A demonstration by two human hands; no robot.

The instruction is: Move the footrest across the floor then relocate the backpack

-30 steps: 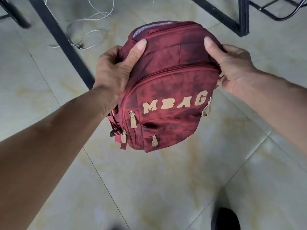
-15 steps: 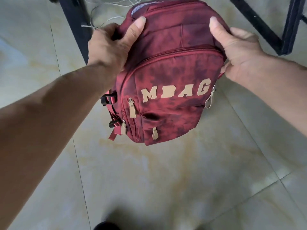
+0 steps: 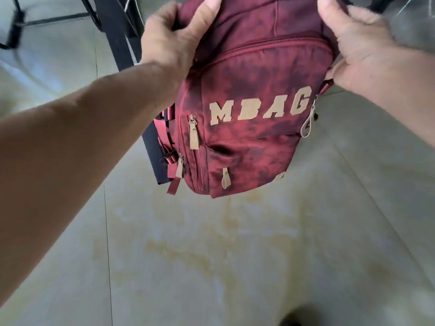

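Note:
A dark red backpack (image 3: 254,95) with tan letters "MBAG" and tan zip pulls hangs in the air above the floor, its front facing me. My left hand (image 3: 169,41) grips its upper left side, thumb pressed on the front. My right hand (image 3: 360,45) grips its upper right side. The top of the backpack is cut off by the frame's upper edge. No footrest is in view.
Pale tiled floor (image 3: 211,255) lies below. A black metal leg (image 3: 117,34) slants down behind the backpack's left side, with more black frame parts (image 3: 14,27) at the top left. White cables show at the top. A dark shoe tip (image 3: 292,322) is at the bottom edge.
Both hands have carried the backpack forward and higher in the view. The black leg now sits right behind the backpack's left side. The view has shifted over the floor.

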